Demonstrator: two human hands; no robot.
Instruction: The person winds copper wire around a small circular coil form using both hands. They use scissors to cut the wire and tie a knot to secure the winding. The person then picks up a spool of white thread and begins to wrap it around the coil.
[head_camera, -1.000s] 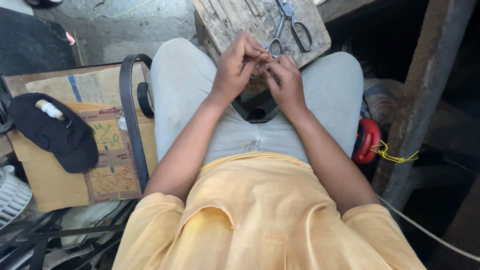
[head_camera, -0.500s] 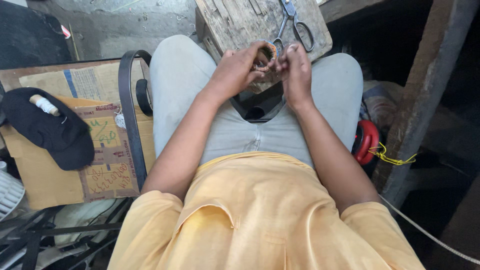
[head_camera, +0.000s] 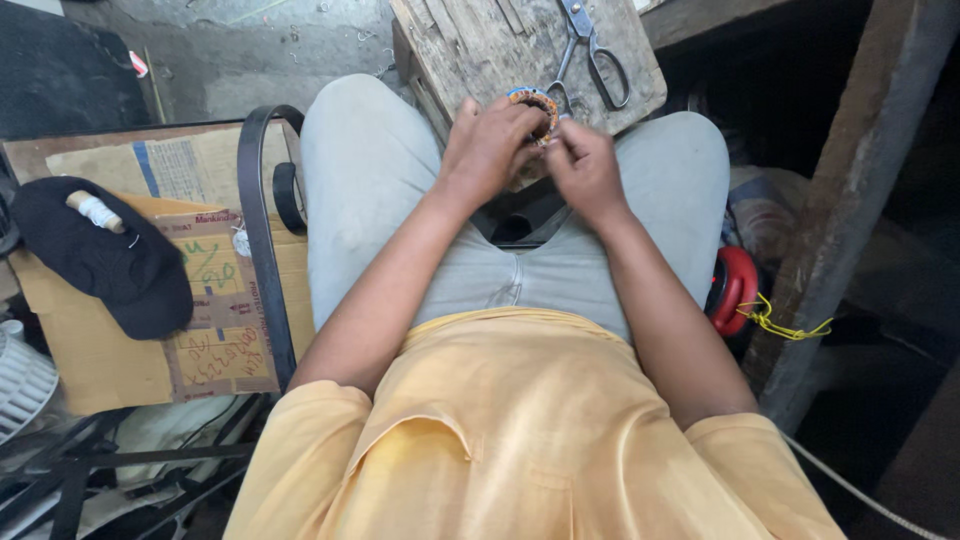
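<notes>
Here the fingers (head_camera: 520, 125) of the left hand (head_camera: 487, 150) are curled closed around a small ring (head_camera: 535, 100), a round piece with orange, blue and dark windings, held just above the knees at the near edge of the wooden surface (head_camera: 480, 45). The right hand (head_camera: 585, 165) meets it from the other side, its fingers (head_camera: 556, 133) pinched together against the ring's lower edge; what they pinch is too small to make out. Both hands touch each other over the gap between the 2 legs.

Just beyond the ring, scissors (head_camera: 590, 50) lie flat on the surface, handles toward the person. The surface is worn, grooved wood.

The person sits in grey trousers (head_camera: 370, 180) and a yellow shirt (head_camera: 520, 440). Beside the left knee a dark belt (head_camera: 258, 220) curves over a sheet of cardboard (head_camera: 210, 340), where a black cap (head_camera: 110, 260) rests with a white spool (head_camera: 97, 211) on it. By the right thigh sits a red object (head_camera: 735, 285) with yellow cord (head_camera: 785, 325) next to it, near a wooden post (head_camera: 860, 190).
</notes>
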